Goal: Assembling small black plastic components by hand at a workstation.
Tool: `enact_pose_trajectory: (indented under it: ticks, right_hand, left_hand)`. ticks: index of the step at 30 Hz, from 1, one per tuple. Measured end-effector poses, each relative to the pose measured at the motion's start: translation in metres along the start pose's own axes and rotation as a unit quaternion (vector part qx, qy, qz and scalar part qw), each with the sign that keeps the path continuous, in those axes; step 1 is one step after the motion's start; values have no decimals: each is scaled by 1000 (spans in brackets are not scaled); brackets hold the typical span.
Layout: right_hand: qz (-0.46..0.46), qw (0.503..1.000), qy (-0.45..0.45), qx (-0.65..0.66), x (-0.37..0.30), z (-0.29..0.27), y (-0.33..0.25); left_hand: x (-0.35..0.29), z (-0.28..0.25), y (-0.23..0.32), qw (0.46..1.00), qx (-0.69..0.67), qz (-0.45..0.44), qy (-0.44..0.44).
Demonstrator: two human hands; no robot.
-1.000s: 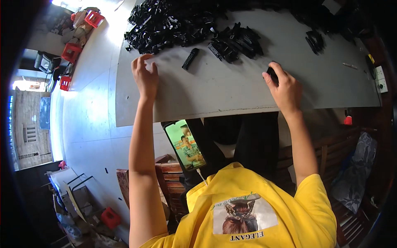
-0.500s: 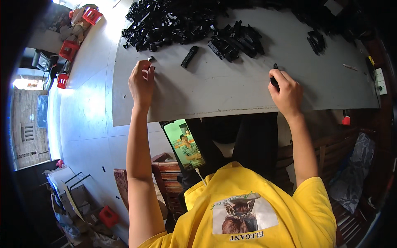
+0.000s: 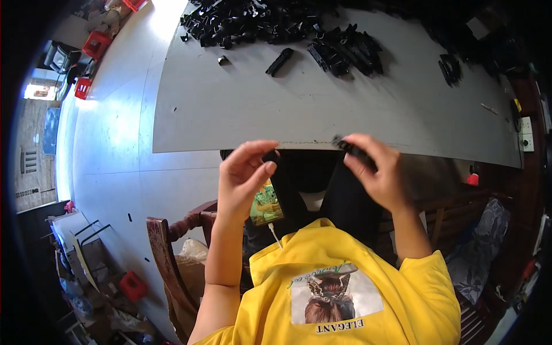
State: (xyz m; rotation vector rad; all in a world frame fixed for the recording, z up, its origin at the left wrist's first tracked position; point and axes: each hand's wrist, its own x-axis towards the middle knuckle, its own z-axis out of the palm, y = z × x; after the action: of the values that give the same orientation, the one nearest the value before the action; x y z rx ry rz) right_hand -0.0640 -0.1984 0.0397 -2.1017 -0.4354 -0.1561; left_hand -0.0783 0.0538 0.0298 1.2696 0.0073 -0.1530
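Observation:
My left hand [image 3: 244, 178] is above the table's front edge, its thumb and fingertips closed round a small black piece [image 3: 271, 156]. Facing it, my right hand [image 3: 379, 172] grips a long black plastic part [image 3: 359, 154], whose far end points toward the left hand. A gap separates the two pieces. On the grey table [image 3: 230, 109] lie a single long black part [image 3: 280, 62] and a small shiny dark piece [image 3: 223, 60]. Behind them are a heap of small black pieces [image 3: 241, 23] and a cluster of long black parts [image 3: 348, 52].
A few black parts [image 3: 449, 69] and a thin pale stick [image 3: 489, 108] lie on the table's right side. Below the left hand, a phone [image 3: 266, 204] with a white cable shows a video. A wooden chair [image 3: 167, 253] stands at the lower left.
Both hands have come back from over the table to its front edge and closer together. The right hand has brought its black part along. The small shiny piece stays on the table.

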Motion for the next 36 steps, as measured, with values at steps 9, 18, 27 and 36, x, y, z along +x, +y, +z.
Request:
enact_pose_trajectory:
  ticks: [9,18,27,36]
  right_hand:
    - [-98,990,-97,-26,-11,7,-30]
    - [-117,986,-101,-57,-19,5,-31]
    - [-121,980,-152,-46,-41,1,-24]
    - [-92,974,-205,35,-67,4,-28]
  left_hand:
    - [-21,20,-1,997,-20,-29,-64]
    - [-27,27,0,996,-10,-50,-71]
    - [-53,36,-15,994,57,-33,-82]
    - [-73,43,-37,988,-120,-30,-95]
